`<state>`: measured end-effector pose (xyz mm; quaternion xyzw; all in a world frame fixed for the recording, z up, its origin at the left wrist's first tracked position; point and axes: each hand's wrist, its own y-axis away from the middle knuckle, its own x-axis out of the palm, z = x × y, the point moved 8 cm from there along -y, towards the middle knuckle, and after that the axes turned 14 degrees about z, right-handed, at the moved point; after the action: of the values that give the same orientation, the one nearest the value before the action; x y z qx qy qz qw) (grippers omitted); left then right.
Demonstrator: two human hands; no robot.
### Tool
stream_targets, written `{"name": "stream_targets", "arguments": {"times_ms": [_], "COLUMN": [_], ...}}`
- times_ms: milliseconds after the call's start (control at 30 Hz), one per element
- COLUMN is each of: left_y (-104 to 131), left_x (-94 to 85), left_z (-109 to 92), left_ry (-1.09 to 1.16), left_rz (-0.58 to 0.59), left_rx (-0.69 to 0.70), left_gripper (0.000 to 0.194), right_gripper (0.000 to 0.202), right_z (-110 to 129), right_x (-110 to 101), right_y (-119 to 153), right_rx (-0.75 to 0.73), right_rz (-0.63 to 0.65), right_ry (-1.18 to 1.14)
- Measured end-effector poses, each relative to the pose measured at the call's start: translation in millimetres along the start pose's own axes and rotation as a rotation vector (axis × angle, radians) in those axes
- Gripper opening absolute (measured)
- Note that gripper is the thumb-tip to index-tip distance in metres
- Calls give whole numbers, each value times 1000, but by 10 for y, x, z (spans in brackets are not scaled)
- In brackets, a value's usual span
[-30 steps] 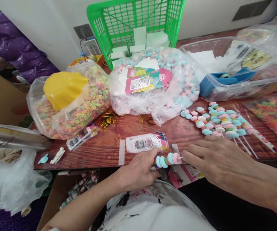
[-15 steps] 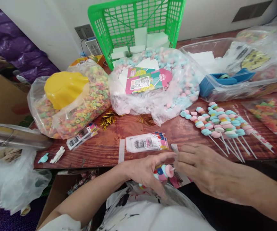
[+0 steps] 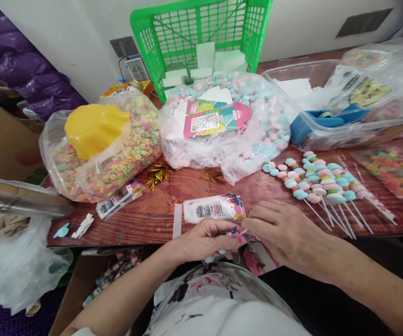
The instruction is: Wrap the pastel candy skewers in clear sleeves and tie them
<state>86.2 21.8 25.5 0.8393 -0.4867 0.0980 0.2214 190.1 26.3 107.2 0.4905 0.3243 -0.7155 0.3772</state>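
Note:
My left hand is closed around a candy skewer at the table's front edge. Pink and blue marshmallow pieces show below the fingers, partly inside a printed clear wrapper. A white stick end pokes out to the right. My right hand pinches at that end, its fingertips touching the stick and wrapper; whether a piece of tape is also between them is hidden. Just beyond my hands lies a stack of printed wrappers, with a pale strip at its left.
Finished-looking candy skewers lie in a pile at right. Behind stand a bag of marshmallows, a bag of ring candies, a green basket and a clear tub. A steel flask lies at left.
My left fingers have closed in on the skewer, and its end is now mostly covered. My right hand has moved slightly left onto the stick end. The pale piece beside the wrappers is out of sight.

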Motion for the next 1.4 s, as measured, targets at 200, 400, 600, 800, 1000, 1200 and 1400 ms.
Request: {"name": "stream_targets", "arguments": {"times_ms": [200, 400, 600, 800, 1000, 1200, 1400], "left_y": [-28, 67, 142, 76, -3, 47, 64], "left_x": [-103, -288, -228, -138, -106, -125, -199], "left_z": [34, 79, -173, -49, 80, -58, 45], "left_ry": [13, -31, -273, -72, 188, -115, 39], "left_rz": [-294, -514, -587, -437, -234, -144, -170], "left_rx": [126, 235, 365, 303, 245, 81, 58], "left_gripper": [47, 42, 32, 35, 36, 39, 35], "right_gripper": [31, 35, 10, 13, 15, 10, 27], "right_z": [-15, -71, -164, -155, -144, -229, 67], "right_x": [91, 149, 295, 340, 374, 648, 64], "right_y": [-89, 38, 74, 51, 62, -37, 171], "right_rx": [77, 226, 355, 324, 272, 280, 253], "right_rz": [-228, -489, -587, -745, -867, -781, -708], "right_ry": [-271, -406, -696, -674, -746, -1148, -133]}}
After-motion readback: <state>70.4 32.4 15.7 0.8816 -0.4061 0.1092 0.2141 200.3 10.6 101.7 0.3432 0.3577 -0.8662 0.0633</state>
